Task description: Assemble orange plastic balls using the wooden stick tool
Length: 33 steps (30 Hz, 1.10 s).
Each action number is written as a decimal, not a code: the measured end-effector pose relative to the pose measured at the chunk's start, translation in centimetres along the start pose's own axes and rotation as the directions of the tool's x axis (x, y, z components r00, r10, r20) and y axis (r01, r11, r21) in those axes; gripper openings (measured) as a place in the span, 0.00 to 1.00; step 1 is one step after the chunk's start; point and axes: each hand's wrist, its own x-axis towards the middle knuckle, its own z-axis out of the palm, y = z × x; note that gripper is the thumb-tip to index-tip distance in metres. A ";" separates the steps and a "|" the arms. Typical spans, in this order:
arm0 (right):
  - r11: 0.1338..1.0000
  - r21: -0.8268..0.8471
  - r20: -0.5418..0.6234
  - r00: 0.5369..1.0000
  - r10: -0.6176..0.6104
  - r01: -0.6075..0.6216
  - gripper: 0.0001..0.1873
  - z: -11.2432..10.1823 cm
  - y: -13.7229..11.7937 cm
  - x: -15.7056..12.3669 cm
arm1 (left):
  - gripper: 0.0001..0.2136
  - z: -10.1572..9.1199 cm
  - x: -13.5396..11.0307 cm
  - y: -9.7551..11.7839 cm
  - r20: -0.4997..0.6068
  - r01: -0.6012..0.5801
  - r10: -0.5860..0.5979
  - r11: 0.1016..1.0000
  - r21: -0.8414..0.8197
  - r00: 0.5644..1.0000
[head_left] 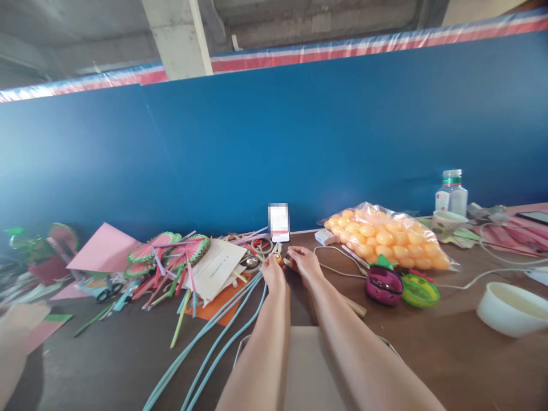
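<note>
Both my arms reach forward over the brown table (pixel 428 348). My left hand (pixel 273 273) is closed around a small yellow-orange object (pixel 278 258) at its fingertips. My right hand (pixel 303 261) sits right beside it, fingers curled and touching a short wooden stick (pixel 287 264); what else it grips is hidden. Just beyond the hands lie metal rings and coloured straws (pixel 257 248). Long pale-blue tubes (pixel 214 342) run from the left hand toward me.
Folded paper fans (pixel 171 251), pink paper (pixel 103 248) and white sheets clutter the left. A bag of orange balls (pixel 387 237), purple toy (pixel 384 283), green toy (pixel 419 290), white bowl (pixel 511 308), bottle (pixel 451 194) and cables lie right. Another person's hand (pixel 19 319) shows far left.
</note>
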 end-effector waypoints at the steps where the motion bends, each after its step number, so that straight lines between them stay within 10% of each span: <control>1: 1.000 0.004 0.007 1.000 0.002 -0.002 0.06 0.0 0.0 0.0 | 0.06 0.0 0.0 0.0 0.001 0.002 -0.002 1.000 -0.003 1.000; 33: 0.991 0.113 0.162 0.986 0.047 -0.066 0.07 -0.1 -0.5 -0.4 | 0.06 0.2 -0.5 0.7 0.099 0.097 -0.085 0.987 -0.125 0.991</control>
